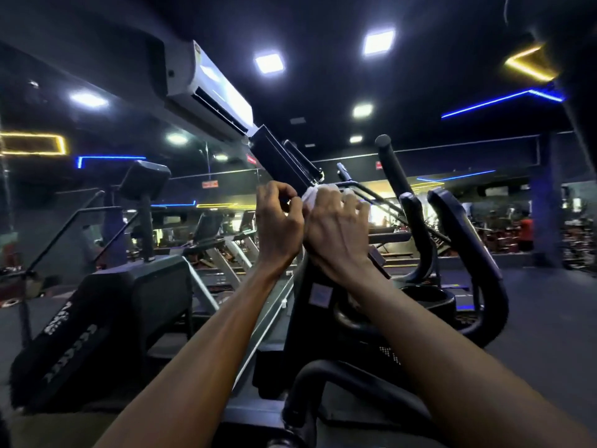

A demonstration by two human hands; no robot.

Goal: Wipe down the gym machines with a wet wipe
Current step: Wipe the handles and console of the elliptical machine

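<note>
The wet wipe (pixel 311 197) is a small white wad, bunched up at the top of the exercise machine's console (pixel 318 253), right where the two hands meet. It looks soft and limp, almost weightless, the sort of thing that folds and slides under the fingers, so I would keep it pressed flat beneath the palm or pinched at an edge rather than squeezed into a ball. The right hand (pixel 336 227) lies over it, fingers spread and curled down across the top of the console, with the wipe showing white just under the knuckles. The left hand (pixel 279 218) is raised beside it, touching it, fingers tightly curled and the fingertips pinching at the near edge of the wipe, though the blur makes it hard to be sure how much it has hold of. Both forearms reach up and forward, converging at the console. The machine's dark handlebars (pixel 416 221) rise just to the right.
</note>
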